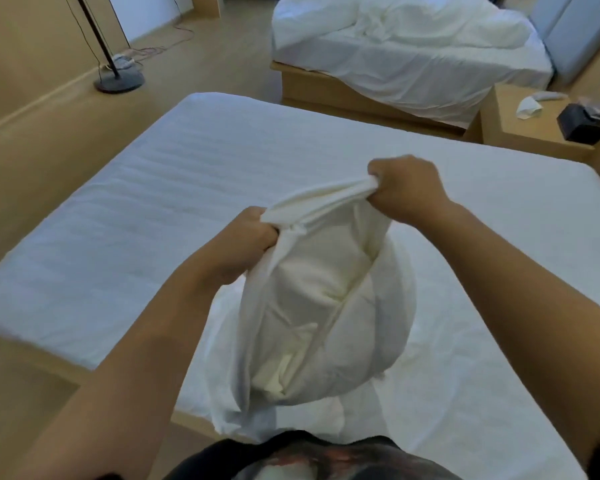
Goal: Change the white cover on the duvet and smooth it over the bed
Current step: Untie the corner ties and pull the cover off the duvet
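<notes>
I hold a bunched white cover [312, 306] up in front of me over the near bed [153, 202], with cream-coloured filling showing through its open mouth. My left hand [246, 244] grips the left edge of the opening in a fist. My right hand [406, 188] grips the right edge, and the hem is stretched taut between the two. The bundle hangs down toward my body, and its lower end rests on the white sheet. The bed's mattress lies bare apart from its fitted sheet.
A second bed [413, 53] with crumpled white bedding stands at the back right. A wooden nightstand [523, 129] with a black box [582, 123] sits between the beds. A floor lamp base [118, 81] and cables lie on the wooden floor at the back left.
</notes>
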`<state>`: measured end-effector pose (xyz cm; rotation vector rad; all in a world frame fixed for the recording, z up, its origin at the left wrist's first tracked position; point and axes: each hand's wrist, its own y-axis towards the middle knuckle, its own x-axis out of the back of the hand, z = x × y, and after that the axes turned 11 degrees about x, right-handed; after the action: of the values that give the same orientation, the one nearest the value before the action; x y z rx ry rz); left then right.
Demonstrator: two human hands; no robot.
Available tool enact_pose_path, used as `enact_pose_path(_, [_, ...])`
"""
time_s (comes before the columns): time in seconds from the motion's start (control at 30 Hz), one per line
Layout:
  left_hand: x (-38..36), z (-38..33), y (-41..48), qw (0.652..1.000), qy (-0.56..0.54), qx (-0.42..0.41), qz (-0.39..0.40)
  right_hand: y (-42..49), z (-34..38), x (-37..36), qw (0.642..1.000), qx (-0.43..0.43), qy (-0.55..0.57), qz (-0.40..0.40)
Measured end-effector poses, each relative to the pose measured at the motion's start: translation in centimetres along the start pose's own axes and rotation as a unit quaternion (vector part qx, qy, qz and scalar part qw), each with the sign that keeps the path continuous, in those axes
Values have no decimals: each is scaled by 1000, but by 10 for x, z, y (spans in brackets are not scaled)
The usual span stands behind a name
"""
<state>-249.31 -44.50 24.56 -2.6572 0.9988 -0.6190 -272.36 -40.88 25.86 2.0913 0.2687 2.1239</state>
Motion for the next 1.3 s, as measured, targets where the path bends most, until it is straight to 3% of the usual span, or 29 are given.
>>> enact_pose_path(0.07, [9, -15, 9, 997, 42, -33, -57, 2, -6, 21, 991, -25, 3, -128])
enact_pose_path(0.1, [10, -25, 13, 993, 70, -51, -76, 1, -6, 27, 986, -50, 23, -156])
enact_pose_path(0.17, [5, -39, 21, 988, 122, -67, -68, -4, -4, 27, 984, -109, 40, -135])
enact_pose_path(0.23, [-6, -49, 23, 983, 169, -75, -8, -12, -3, 18, 984, -149, 45, -85])
enact_pose_path(0.33, [-37, -55, 27, 976, 174, -97, 84, -22, 5, 11, 976, -186, 80, -77])
enact_pose_path(0.43, [-69, -57, 36, 984, 149, -94, -24, -25, 16, 8, 978, -152, 98, -103])
enact_pose_path(0.5, [-75, -54, 38, 988, 97, -91, -77, -33, 16, 6, 969, -108, 198, -97])
enact_pose_path(0.53, [-74, -49, 38, 991, 74, -95, -57, -39, 13, 4, 963, -81, 249, -66])
enact_pose_path(0.6, [-67, -43, 26, 989, 81, -117, 32, -57, 1, -8, 952, -51, 295, 70])
enact_pose_path(0.67, [-57, -41, 12, 977, 109, -134, 128, -74, -8, -26, 930, -78, 248, 261])
enact_pose_path(0.73, [-45, -40, 6, 970, 112, -129, 172, -86, -16, -45, 924, -91, 155, 337])
enact_pose_path(0.77, [-38, -39, 7, 972, 102, -119, 172, -86, -20, -49, 937, -96, 129, 310])
enact_pose_path(0.83, [-22, -34, 16, 985, 95, -66, 131, -84, -28, -48, 967, -146, 148, 150])
enact_pose_path(0.9, [-12, -22, 31, 988, 143, 5, 52, -78, -29, -38, 951, -211, 222, -35])
enact_pose_path(0.97, [-12, -9, 44, 971, 231, 45, -33, -72, -23, -23, 923, -226, 284, -130])
enact_pose_path(1.03, [-20, -6, 47, 962, 266, 34, -41, -67, -16, -10, 923, -212, 291, -137])
enact_pose_path(1.17, [-58, -16, 40, 975, 193, -42, 106, -55, 8, 0, 948, -188, 233, -108])
enact_pose_path(1.23, [-79, -14, 41, 981, 157, -56, 101, -52, 20, -2, 942, -182, 257, -115])
enact_pose_path(1.3, [-91, -10, 41, 993, 106, -38, 40, -55, 23, -8, 930, -167, 299, -132])
